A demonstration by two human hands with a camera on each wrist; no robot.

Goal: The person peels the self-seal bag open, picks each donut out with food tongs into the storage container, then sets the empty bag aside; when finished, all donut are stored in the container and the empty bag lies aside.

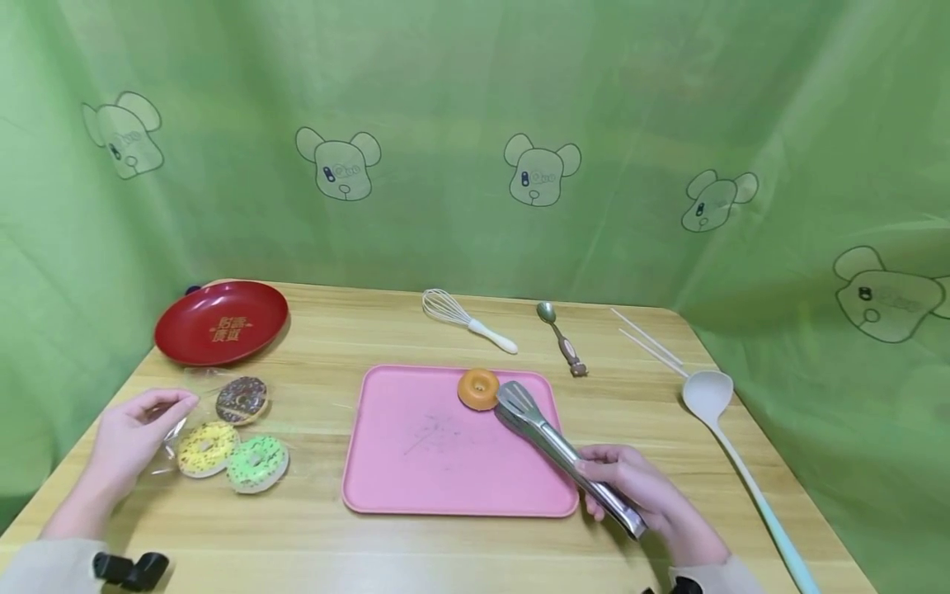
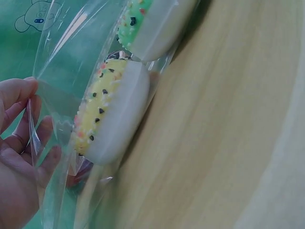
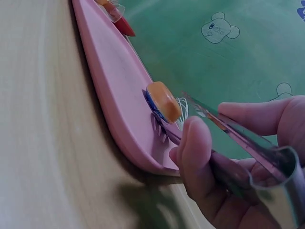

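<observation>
Counter (image 1: 312,553): wood-grained.
Pink tray (image 1: 401,462): midway between counter's side edges.
Tongs (image 1: 551,444): held partway along, likely for control; pointing toward counter's far-left corner, long axis diagonal across tray's right edge.
Clear bag (image 2: 66,105): near counter's left edge, around yellow donut (image 1: 204,462) and green donut (image 1: 256,466).
Right grip (image 1: 627,478): pinching tongs.
Left grip (image 1: 134,429): pinching bag film, presumably steadying it.
Plain donut (image 1: 467,396): on tray near far edge, beside tong tips; contact unconfirmed.

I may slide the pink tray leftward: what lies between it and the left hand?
The head view shows a chocolate donut, yellow donut and green donut in clear plastic, plus tabletop.
</observation>
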